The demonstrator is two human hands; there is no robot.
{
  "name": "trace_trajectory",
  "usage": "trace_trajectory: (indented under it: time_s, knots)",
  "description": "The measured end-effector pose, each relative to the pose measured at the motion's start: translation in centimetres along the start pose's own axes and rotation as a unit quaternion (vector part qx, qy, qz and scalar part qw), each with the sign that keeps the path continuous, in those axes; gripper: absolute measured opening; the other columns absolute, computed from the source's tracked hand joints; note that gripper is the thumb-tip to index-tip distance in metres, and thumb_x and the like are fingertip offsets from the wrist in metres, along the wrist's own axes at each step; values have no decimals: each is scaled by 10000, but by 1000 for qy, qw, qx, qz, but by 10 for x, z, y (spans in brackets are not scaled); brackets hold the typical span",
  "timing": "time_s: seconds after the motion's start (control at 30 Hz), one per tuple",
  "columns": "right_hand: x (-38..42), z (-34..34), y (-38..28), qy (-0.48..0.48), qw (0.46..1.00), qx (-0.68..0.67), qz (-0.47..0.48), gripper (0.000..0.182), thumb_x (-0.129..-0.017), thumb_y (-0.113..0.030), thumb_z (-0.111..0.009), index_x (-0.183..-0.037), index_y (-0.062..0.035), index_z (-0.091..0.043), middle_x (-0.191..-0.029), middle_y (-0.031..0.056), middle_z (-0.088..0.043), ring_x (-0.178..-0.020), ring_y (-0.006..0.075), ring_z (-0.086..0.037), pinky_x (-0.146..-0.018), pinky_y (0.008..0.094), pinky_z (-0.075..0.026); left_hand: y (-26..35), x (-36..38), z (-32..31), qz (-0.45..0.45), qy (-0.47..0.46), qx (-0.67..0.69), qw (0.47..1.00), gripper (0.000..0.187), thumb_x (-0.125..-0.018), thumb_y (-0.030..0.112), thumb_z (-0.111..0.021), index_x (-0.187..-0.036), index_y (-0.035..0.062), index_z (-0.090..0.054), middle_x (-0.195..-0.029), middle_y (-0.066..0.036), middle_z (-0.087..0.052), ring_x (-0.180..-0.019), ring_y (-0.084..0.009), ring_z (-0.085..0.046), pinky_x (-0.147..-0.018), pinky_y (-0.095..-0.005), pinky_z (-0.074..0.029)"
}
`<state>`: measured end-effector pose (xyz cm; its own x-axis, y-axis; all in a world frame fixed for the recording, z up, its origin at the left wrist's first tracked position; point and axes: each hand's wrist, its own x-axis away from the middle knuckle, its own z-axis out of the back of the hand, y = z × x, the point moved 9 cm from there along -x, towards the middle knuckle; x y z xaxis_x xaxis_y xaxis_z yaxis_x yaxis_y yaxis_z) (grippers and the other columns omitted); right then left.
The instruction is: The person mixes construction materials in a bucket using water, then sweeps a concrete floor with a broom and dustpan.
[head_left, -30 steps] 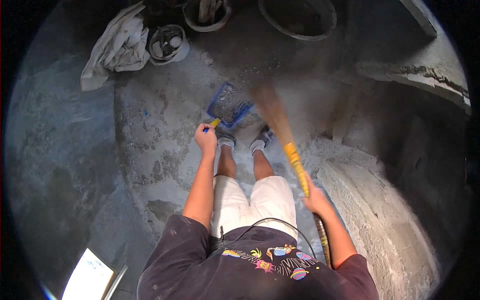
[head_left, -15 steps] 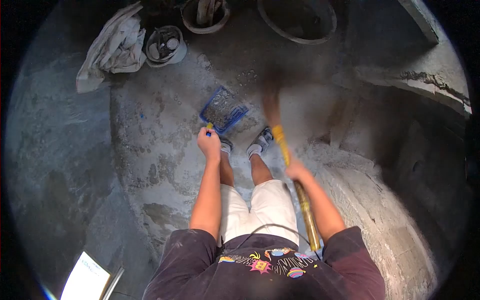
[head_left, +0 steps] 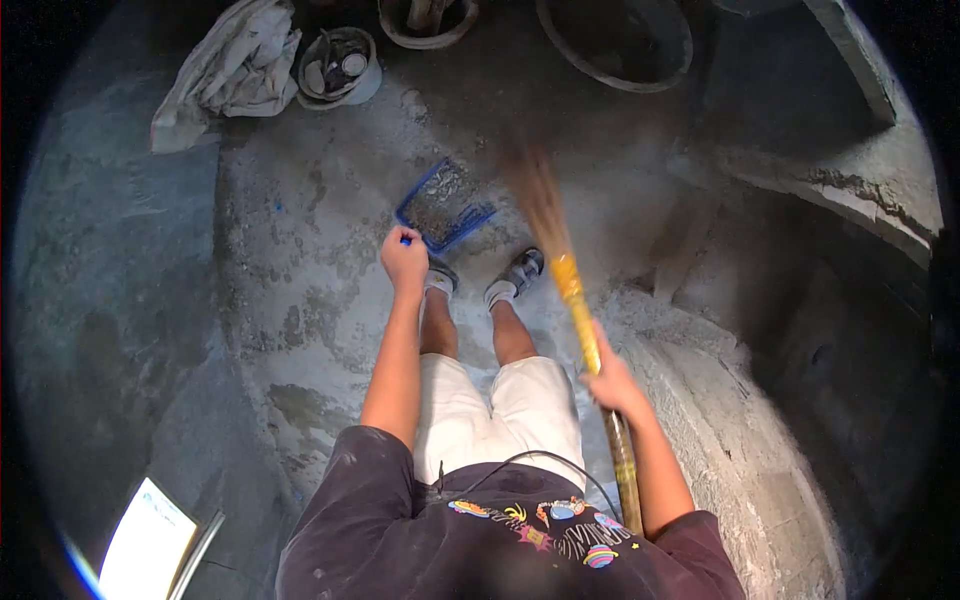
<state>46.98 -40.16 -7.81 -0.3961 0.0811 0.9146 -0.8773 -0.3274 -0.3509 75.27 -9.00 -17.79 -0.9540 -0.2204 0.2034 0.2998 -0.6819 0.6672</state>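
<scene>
My left hand (head_left: 405,262) is closed round the handle of a blue dustpan (head_left: 461,228), which lies on the floor with grey debris (head_left: 440,190) in it. My right hand (head_left: 614,380) grips the yellow-and-brown stick of a broom (head_left: 568,280). The broom's bristles (head_left: 537,195) point away from me and are blurred at the far end, to the right of the dustpan. Whether the bristles touch the floor cannot be made out.
My shoes (head_left: 522,272) stand just behind the dustpan. A bucket with items (head_left: 365,90), a pale cloth heap (head_left: 240,75) and round tubs (head_left: 680,70) are at the far side. A rough concrete ledge (head_left: 710,420) lies at the right.
The broom's yellow neck has shifted slightly right and nearer to me, with the bristles now fanned leftward. My right hand is lower and further right. My left hand has moved slightly left and up.
</scene>
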Motion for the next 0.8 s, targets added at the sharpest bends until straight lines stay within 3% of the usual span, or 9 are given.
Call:
trace_trajectory:
  time_s: [0.1,0.13,0.2,0.27,0.33,0.47,0.57,0.73,0.8]
  knots:
    - [-58,41,-13,125,985,78,89,953,-692,-23,-568,-1499,-200,-94,-1072,303,-598,-994,433,-597,-836,457,-485,15,-9,1,-28,10,-9,1000,38,-730,48,-600,-717,13,-592,-703,-173,-624,-671,-334,-613,-632,-389,-461]
    - [-75,44,-20,122,986,76,88,953,-692,-23,-568,-1499,-200,-94,-1072,303,-598,-994,433,-597,-836,457,-485,14,-3,3,-30,10,-17,999,51,-736,54,-604,-717,8,-592,-697,-178,-623,-660,-335,-613,-623,-389,-461]
    - [-107,48,-21,109,986,125,-20,960,-700,-20,-574,-1501,-202,-77,-1092,294,-599,-1012,428,-594,-857,460,-480,10,2,4,-28,8,-18,999,48,-735,54,-602,-720,9,-593,-705,-177,-625,-668,-333,-616,-628,-387,-463]
    - [-124,13,-10,80,985,149,-19,959,-704,-17,-572,-1501,-206,-74,-1100,294,-597,-1022,428,-591,-872,459,-477,12,-3,-1,-37,9,-12,999,47,-735,54,-600,-723,9,-594,-712,-176,-628,-675,-331,-618,-633,-386,-465]
    - [-113,-36,3,11,984,177,-19,953,-710,-12,-564,-1501,-210,-72,-1109,293,-596,-1040,425,-586,-900,456,-470,4,0,-6,-24,-10,-5,1000,56,-734,52,-604,-751,-2,-603,-704,-148,-629,-659,-238,-615,-644,-338,-474]
    - [-50,-96,27,-110,986,128,15,954,-675,-41,-557,-1499,-200,-103,-1123,318,-579,-1066,436,-571,-932,451,-446,2,10,-3,-29,-12,3,1000,58,-739,52,-607,-748,-5,-600,-706,-139,-633,-652,-227,-615,-640,-330,-477]
    - [9,-78,17,-93,990,104,29,961,-675,-65,-570,-1500,-197,-97,-1124,331,-571,-1061,447,-567,-930,439,-448,6,15,4,-60,18,30,998,67,-751,76,-622,-732,23,-586,-693,-144,-619,-662,-298,-613,-635,-364,-470]
    - [42,-20,37,-33,998,22,-45,971,-677,-63,-600,-1502,-202,-106,-1141,323,-570,-1065,442,-570,-926,422,-450,-3,25,2,-25,-32,28,999,214,-787,176,-704,-714,21,-576,-671,-117,-617,-619,-267,-592,-627,-346,-469]
    - [28,13,56,68,997,-14,-37,967,-684,-48,-604,-1502,-199,-111,-1101,301,-599,-1026,424,-595,-891,417,-469,0,31,3,-24,-44,34,998,194,-795,165,-702,-764,12,-586,-690,-100,-621,-637,-206,-583,-638,-323,-470]
